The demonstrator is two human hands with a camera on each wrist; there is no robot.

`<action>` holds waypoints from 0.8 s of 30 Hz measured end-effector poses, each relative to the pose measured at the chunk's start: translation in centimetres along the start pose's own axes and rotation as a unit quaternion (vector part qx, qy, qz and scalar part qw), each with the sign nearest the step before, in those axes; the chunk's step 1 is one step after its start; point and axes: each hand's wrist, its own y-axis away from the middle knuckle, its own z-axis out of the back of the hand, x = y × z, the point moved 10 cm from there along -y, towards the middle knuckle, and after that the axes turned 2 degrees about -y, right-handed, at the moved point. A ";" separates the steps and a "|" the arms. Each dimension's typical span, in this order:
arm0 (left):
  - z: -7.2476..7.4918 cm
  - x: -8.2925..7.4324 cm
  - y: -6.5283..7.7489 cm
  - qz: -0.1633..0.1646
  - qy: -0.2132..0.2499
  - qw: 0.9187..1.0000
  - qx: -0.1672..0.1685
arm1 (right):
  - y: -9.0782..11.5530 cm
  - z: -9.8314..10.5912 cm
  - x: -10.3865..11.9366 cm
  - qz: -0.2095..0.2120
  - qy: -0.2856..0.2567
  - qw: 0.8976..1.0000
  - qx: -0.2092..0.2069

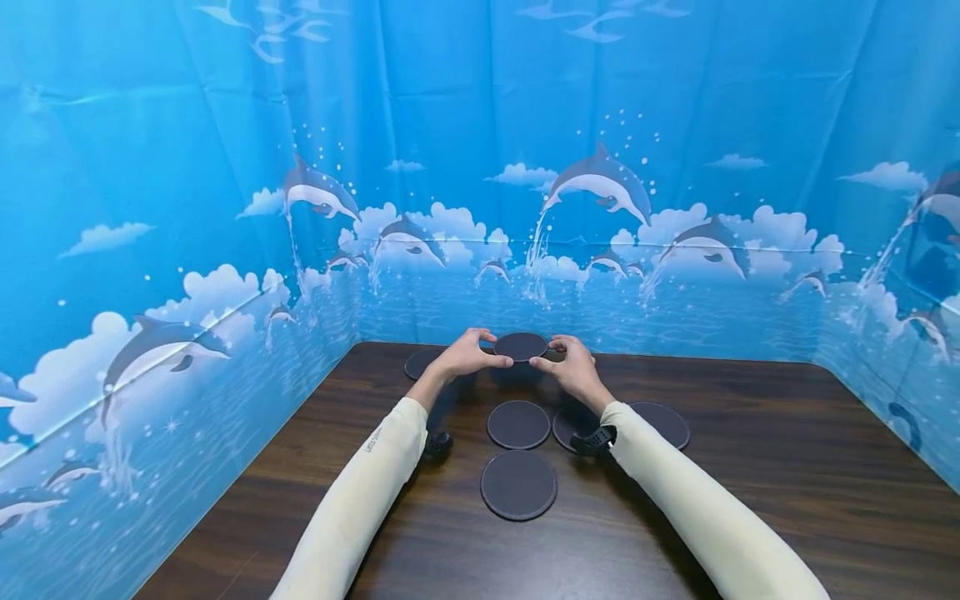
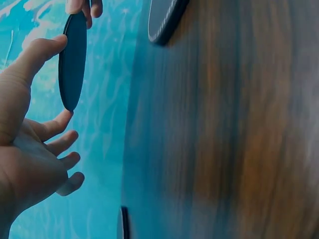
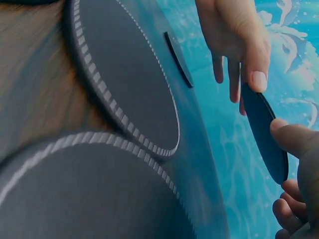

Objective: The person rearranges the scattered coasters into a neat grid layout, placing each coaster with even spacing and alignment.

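Observation:
A round dark coaster (image 1: 521, 345) with a stitched rim is held up above the far part of the table, between both hands. My left hand (image 1: 463, 354) pinches its left edge between thumb and fingertips; in the left wrist view the other fingers of that hand (image 2: 37, 159) spread away from the coaster (image 2: 74, 64). On the opposite edge, my right hand (image 1: 576, 367) pinches it the same way. The right wrist view shows both thumbs on one face of the coaster (image 3: 266, 137). Below the hands lies another coaster (image 1: 518, 424), flat on the wood.
More such coasters lie on the dark wooden table (image 1: 750, 467): one nearest the body (image 1: 518, 485), one at far left (image 1: 417, 363) behind the left hand, and two at right, partly covered by the right arm. A blue dolphin-print curtain (image 1: 465, 125) surrounds the table's back and sides.

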 end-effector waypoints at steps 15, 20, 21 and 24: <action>-1.9 -3.5 0.3 -0.037 -0.036 0.999 0.006 | 2.6 3.4 -0.9 0.007 -0.002 1.000 -0.019; -2.6 -4.2 0.4 -0.040 -0.025 0.999 0.017 | 3.0 4.8 -0.4 0.022 0.005 0.999 -0.031; -2.8 -4.3 0.4 -0.041 -0.024 0.999 0.019 | 3.2 5.0 -0.4 0.024 0.007 0.999 -0.031; -3.2 -4.9 0.6 -0.047 -0.023 0.998 0.021 | 3.7 5.7 -0.2 0.030 0.013 0.999 -0.033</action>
